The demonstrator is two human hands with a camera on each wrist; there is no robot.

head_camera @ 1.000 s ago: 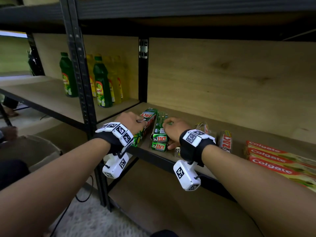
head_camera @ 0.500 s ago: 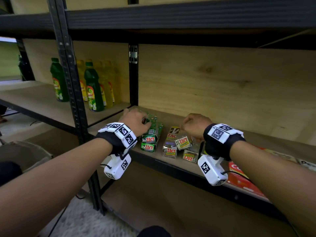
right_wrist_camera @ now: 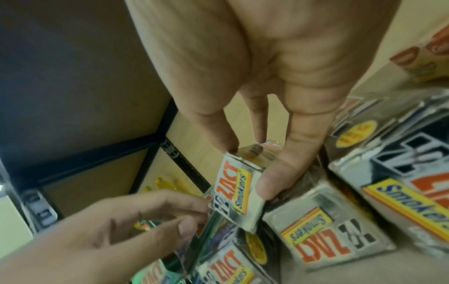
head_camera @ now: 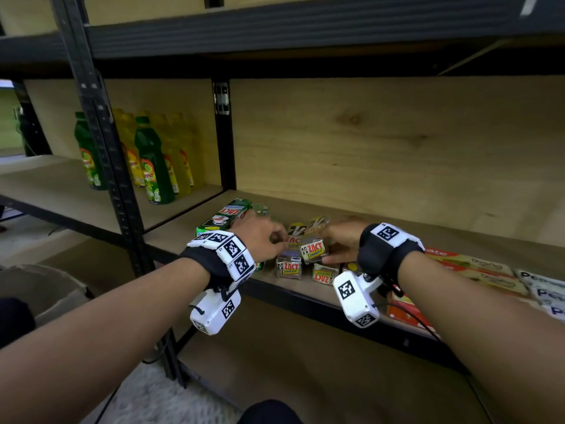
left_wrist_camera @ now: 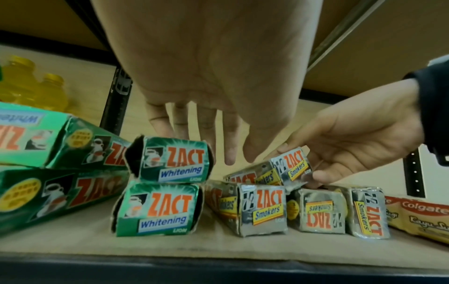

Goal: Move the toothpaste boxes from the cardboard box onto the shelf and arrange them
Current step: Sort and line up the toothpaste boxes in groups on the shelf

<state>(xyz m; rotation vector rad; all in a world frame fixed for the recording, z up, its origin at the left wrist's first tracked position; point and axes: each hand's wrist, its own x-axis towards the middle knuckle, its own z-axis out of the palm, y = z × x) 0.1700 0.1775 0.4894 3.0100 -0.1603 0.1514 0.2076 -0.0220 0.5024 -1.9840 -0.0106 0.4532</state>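
On the wooden shelf (head_camera: 397, 228), green Zact Whitening boxes (left_wrist_camera: 167, 209) sat stacked left of the silver Zact Smokers boxes (left_wrist_camera: 263, 211). Your right hand (head_camera: 342, 243) pinched one raised Smokers box (head_camera: 314, 251) between thumb and fingers, while your left hand (head_camera: 260, 240) hovered beside it, fingers straight and slightly apart.

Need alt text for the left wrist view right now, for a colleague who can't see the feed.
The right hand pinches a silver Zact Smokers box above three more on the shelf, while the left hand hangs open over them. Green Zact Whitening boxes sit stacked at left.
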